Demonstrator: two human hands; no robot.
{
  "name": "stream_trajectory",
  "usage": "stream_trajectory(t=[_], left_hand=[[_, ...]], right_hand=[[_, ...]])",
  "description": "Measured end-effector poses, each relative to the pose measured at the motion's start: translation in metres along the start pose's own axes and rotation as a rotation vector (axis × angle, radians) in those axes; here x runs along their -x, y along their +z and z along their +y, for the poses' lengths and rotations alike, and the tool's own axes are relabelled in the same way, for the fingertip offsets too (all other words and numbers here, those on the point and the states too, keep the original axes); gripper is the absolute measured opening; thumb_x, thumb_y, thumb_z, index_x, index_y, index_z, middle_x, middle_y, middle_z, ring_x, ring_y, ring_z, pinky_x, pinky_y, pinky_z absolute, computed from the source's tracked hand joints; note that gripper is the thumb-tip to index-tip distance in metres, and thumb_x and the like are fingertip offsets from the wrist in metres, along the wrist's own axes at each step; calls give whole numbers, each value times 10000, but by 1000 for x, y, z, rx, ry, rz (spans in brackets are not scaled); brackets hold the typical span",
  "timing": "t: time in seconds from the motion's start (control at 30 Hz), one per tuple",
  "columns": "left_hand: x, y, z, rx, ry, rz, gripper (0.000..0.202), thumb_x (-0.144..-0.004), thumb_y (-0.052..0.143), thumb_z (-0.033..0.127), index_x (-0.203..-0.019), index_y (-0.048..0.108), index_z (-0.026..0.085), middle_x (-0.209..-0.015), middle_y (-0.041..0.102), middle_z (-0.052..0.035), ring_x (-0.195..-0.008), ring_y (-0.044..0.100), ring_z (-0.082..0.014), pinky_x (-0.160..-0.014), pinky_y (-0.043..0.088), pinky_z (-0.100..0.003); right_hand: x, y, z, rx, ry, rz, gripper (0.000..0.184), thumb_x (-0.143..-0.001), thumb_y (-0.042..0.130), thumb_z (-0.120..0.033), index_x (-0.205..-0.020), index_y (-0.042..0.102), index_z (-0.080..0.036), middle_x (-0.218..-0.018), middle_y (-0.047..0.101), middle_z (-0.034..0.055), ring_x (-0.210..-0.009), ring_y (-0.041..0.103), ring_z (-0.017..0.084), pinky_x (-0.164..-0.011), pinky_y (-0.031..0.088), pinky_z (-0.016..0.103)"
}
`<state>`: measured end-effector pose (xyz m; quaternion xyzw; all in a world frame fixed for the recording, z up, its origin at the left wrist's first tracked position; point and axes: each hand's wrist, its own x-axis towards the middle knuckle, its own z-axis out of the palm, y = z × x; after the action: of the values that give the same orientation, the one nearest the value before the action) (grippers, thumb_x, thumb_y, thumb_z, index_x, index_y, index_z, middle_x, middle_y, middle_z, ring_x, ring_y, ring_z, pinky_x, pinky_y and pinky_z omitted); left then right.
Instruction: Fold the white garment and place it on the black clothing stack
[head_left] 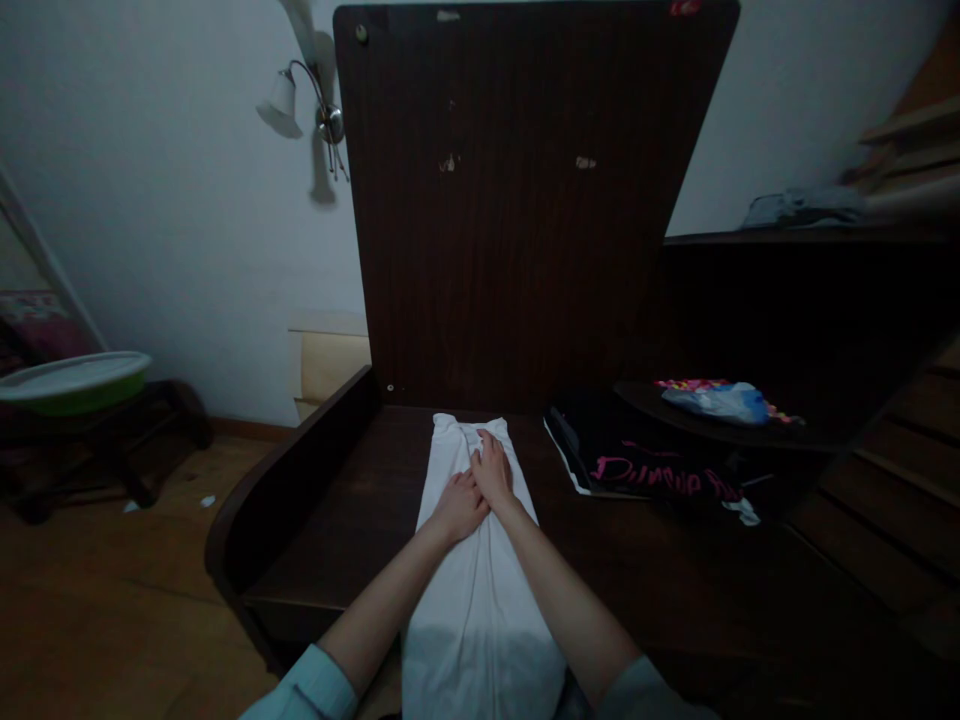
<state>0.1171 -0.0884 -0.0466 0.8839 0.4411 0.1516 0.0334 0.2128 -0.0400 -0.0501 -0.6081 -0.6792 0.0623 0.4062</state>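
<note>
A long white garment, perhaps a pair of trousers, lies lengthwise over the dark wooden surface and hangs past its front edge towards me. Creases run down its middle. My right hand is on its upper middle, near the far end, fingers bent and closed on the cloth. Just nearer and to the left, my left hand holds the cloth at the centre crease, its fingertips touching or tucked beside the right hand. The fingertips of both hands are partly hidden.
A black bag with pink lettering lies to the right, under a dark ledge carrying a colourful plastic packet. A raised wooden side bounds the left. A tall dark panel stands behind. A green basin rests on a stool far left.
</note>
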Motion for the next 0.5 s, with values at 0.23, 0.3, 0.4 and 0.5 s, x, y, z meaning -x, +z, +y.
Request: stream_trajectory(t=[0.23, 0.3, 0.4, 0.5], left_hand=[[2, -3, 3, -17, -22, -13, 312, -844, 403, 220, -1083, 578, 122, -1173, 556, -119, -1146, 426, -237, -969, 310, -403], [2, -3, 3, -15, -23, -11, 312, -843, 402, 216, -1084, 577, 124, -1176, 554, -120, -1145, 426, -239, -960, 317, -407], [2, -3, 3, -12, -16, -2, 309, -842, 400, 216, -1084, 576, 136, -1182, 552, -109, -1141, 430, -234, -960, 316, -404], [2, -4, 4, -12, -16, 8, 305, -840, 402, 218, -1074, 581, 138, -1181, 555, -107, -1141, 432, -235, -967, 307, -406]], right_hand=[[0, -2, -1, 52, -36, -211, 354, -813, 403, -190, -1130, 560, -180, -1171, 566, 53, -1095, 455, 188, -942, 327, 301], [-1, -1, 0, 73, -20, -246, 315, -838, 403, -258, -1077, 602, -202, -1161, 578, 37, -1095, 455, 198, -939, 325, 319], [-1, 0, 0, 105, -19, -262, 307, -857, 384, -274, -1038, 625, -216, -1152, 590, 22, -1106, 452, 188, -952, 308, 318], [-1, 1, 0, 116, -21, -246, 325, -859, 358, -215, -1069, 605, -204, -1174, 577, 32, -1112, 458, 162, -961, 300, 300]])
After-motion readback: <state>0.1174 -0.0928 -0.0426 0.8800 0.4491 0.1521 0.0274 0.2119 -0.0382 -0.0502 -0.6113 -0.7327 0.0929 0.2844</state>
